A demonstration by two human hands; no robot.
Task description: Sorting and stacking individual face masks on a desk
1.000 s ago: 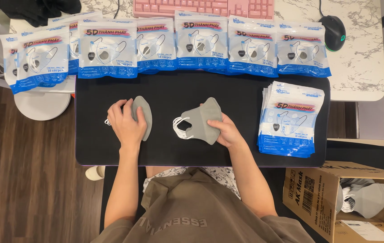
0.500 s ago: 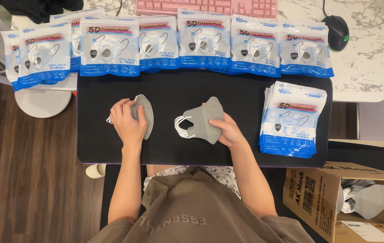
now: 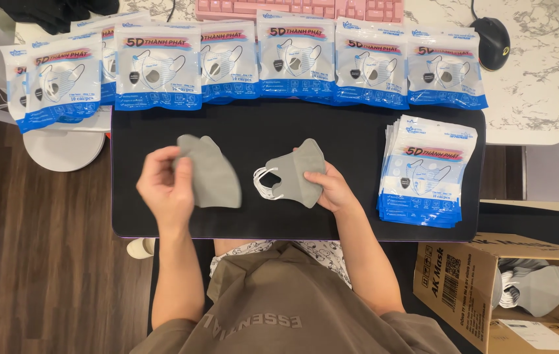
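While the left hand (image 3: 165,187) holds 1 folded grey fabric face mask (image 3: 211,172) by its left edge, fingers closed on it and the mask lifted slightly off the black rectangular desk mat (image 3: 358,121), the right hand (image 3: 334,189) rests on a second grey folded mask with white ear loops (image 3: 294,172), fingers curled round its right side and pinning it to the mat. The 2 masks lie side by side near the middle of the mat, apart from each other, with a strip of bare black between them; the white loops of the right-hand mask spill toward that gap. Each mask sits inward of the hand that holds it: the left one extends rightward from the left hand, its long axis running from upper left down to lower right, and the right one extends leftward and upward from the right hand, its peak pointing away from the person. Neither hand is nearer the other's mask than its own. Along the far edge of the mat stands a row of blue-and-white printed plastic mask packets (image 3: 296,56), and a stack of the same flat packets (image 3: 427,174) lies at the mat's right end, well clear of the right hand. An open brown cardboard box (image 3: 453,282) at lower right holds more grey masks.
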